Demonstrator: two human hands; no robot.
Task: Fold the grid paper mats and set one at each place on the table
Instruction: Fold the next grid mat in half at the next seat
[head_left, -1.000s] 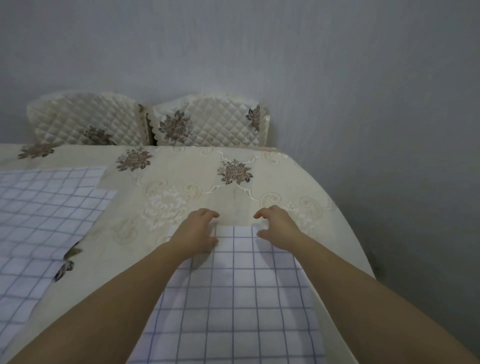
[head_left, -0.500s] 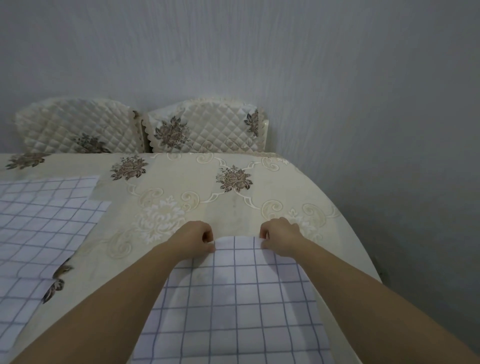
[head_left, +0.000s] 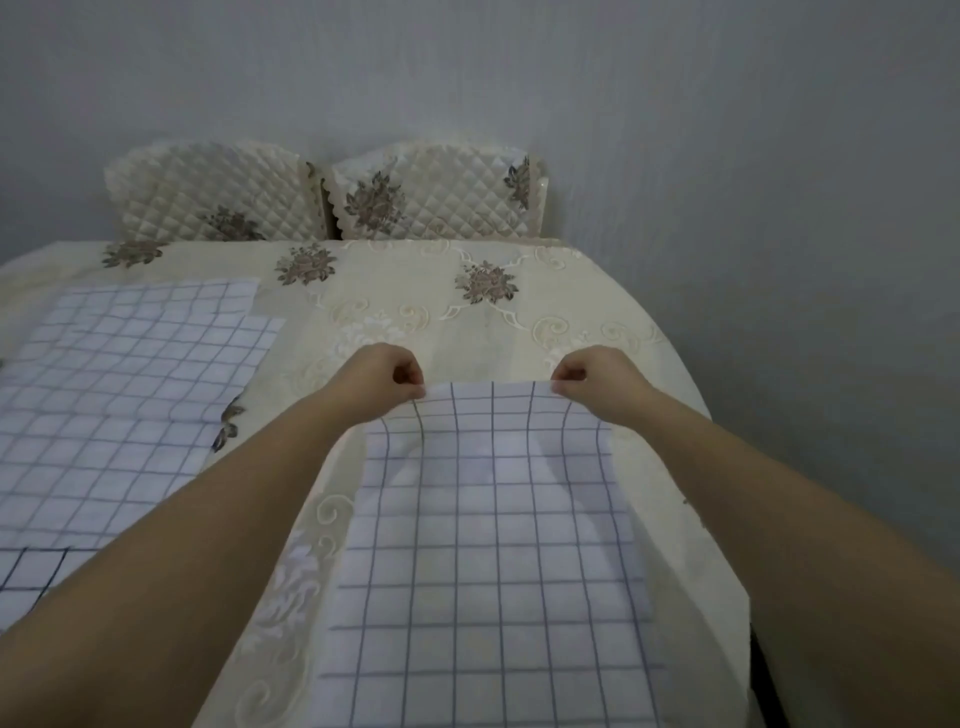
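Two hands are at work in my feed, and both are closed in a pinch. The person's left hand has thumb and curled fingers clamped on the far left corner of a grid paper mat. The right hand is clamped the same way on the far right corner. The hands are held apart, with the mat's far edge stretched between them.

I see that mat on the right part of the table. Its near stretch lies flat on the table and runs out of the bottom of my view. Its far edge is raised off the table in the two pinches, so the sheet bows upward just below the fingers. The paper is white with dark blue lines.

On the left part of the table, the other grid paper mats lie flat in a loose overlap, corners out of line. They sit well apart from the held mat.

I can make out a cream tablecloth over the table, with brown flower motifs and raised scrollwork. The table's right side curves round. Behind the table's far edge stand two chair backs in quilted cream covers, close together, though I cannot tell whether they touch. A plain grey wall rises behind the table.
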